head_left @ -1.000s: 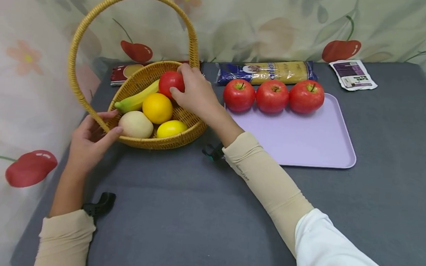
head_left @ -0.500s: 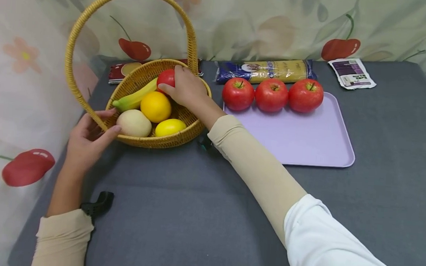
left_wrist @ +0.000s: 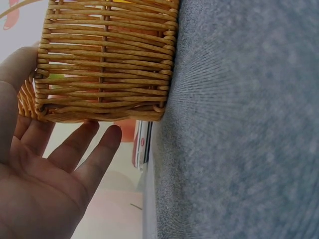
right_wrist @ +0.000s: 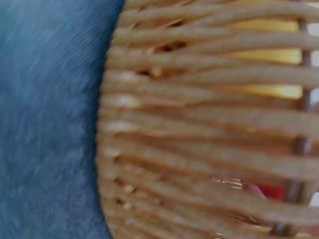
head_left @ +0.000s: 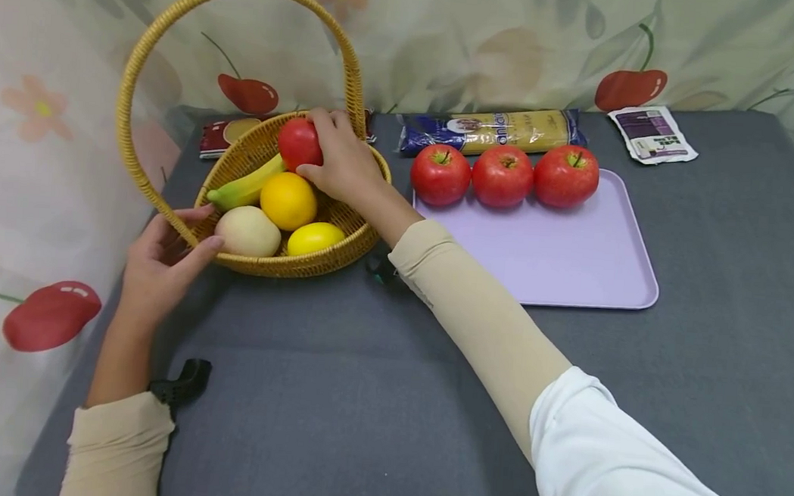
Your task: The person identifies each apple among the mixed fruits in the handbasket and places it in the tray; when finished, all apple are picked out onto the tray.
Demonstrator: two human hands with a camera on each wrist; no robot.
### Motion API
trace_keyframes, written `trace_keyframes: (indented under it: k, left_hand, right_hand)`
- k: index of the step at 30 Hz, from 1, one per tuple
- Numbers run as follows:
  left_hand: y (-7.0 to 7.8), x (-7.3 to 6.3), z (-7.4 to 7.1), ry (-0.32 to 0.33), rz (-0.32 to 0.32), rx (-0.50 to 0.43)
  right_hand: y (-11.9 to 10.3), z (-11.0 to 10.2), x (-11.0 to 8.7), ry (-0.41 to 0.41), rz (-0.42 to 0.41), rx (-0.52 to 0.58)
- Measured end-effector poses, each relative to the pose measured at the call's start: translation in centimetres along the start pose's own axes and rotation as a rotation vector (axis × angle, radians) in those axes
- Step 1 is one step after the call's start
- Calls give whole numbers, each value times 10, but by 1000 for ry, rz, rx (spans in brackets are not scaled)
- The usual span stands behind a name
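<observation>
In the head view my right hand (head_left: 343, 157) holds a smooth round red fruit (head_left: 299, 143) at the back of the wicker basket (head_left: 287, 265). My left hand (head_left: 160, 260) grips the basket's near left rim, thumb and fingers on either side of the handle (head_left: 127, 110). The left wrist view has the left hand (left_wrist: 55, 159) against the woven side (left_wrist: 104, 64). Inside the basket lie a banana (head_left: 247, 186), an orange (head_left: 288, 201), a pale round fruit (head_left: 248, 231) and a lemon (head_left: 316, 238). The right wrist view shows mostly basket weave (right_wrist: 199, 114), blurred.
Three red apples (head_left: 502, 176) stand along the back of a lilac tray (head_left: 580, 267), right of the basket. Behind them lies a pack of spaghetti (head_left: 547, 132), with a white and purple packet (head_left: 653, 135) farther right. A dark red packet (head_left: 215, 138) lies behind the basket.
My right hand has moved the red fruit leftward within the basket, and more of the fruit now shows past the fingers. The left hand has stayed at the rim.
</observation>
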State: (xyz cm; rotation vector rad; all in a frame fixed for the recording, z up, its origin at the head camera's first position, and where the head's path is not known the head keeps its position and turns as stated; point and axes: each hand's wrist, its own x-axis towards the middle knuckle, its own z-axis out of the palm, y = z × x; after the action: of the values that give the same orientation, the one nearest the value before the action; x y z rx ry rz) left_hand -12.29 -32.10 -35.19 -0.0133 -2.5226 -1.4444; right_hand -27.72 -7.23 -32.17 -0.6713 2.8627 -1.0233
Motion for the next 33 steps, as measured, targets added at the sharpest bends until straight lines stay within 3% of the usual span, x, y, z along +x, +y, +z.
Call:
trace_keyframes:
  k: [7, 13, 16, 24, 33]
  left_hand:
    - [1, 1, 1, -6, -5, 4]
    - [0, 0, 1, -3, -8, -6]
    - [-1, 0, 1, 2, -1, -12]
    - [-3, 0, 0, 5, -6, -11]
    - [-2, 0, 0, 4, -3, -3]
  right_hand:
    - [5, -2, 1, 37, -25, 287]
    - [8, -9, -3, -46, -67, 646]
    - [8, -11, -6, -60, -59, 743]
    - [8, -11, -11, -71, -106, 810]
    - [6, -11, -15, -51, -206, 692]
